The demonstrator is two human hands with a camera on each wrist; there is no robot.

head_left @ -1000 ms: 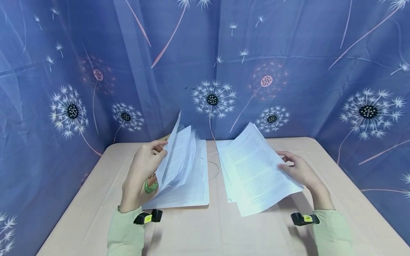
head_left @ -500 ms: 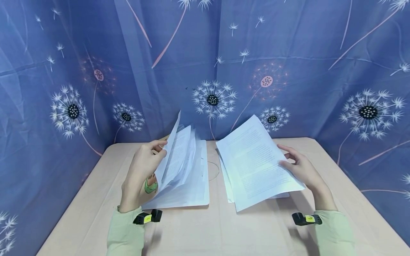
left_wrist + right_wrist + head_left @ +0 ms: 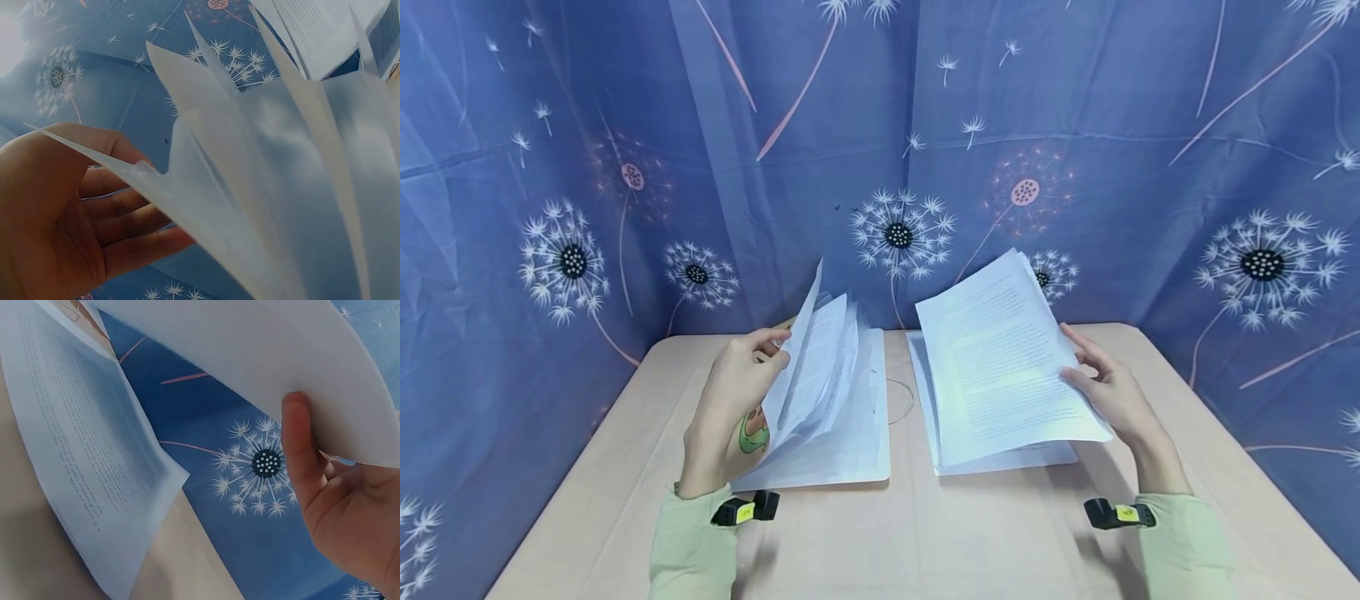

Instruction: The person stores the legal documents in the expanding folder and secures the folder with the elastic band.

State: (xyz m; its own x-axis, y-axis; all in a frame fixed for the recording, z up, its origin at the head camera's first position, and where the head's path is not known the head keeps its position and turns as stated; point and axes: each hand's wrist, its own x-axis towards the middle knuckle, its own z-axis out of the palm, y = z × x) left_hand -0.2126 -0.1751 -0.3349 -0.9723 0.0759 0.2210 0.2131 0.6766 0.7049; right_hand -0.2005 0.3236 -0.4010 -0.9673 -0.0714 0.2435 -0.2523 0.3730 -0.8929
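On the left in the head view, my left hand (image 3: 741, 375) pinches the raised pages of a folder (image 3: 865, 467) with clear sleeves and printed sheets inside. Part of a cartoon in brown and green shows on its cover (image 3: 752, 433). The left wrist view has the thumb and fingers at the edge of a clear sleeve (image 3: 181, 215), several more fanned out beside it. To the right, my right hand (image 3: 1120, 408) pinches the right edge of a few printed sheets (image 3: 1000, 358), tilted up off the table. Beneath them lie more printed sheets (image 3: 1045, 456), mostly covered.
Folder and papers rest on a table with a pale pink cloth (image 3: 880, 550). A thin loop of string (image 3: 901, 400) lies between them. Behind the table and along both sides hangs a blue curtain (image 3: 820, 200) with dandelion prints.
My right hand has shifted slightly right and the sheets in it have risen away from me, exposing more of the papers underneath. The left hand and folder stay as they were.
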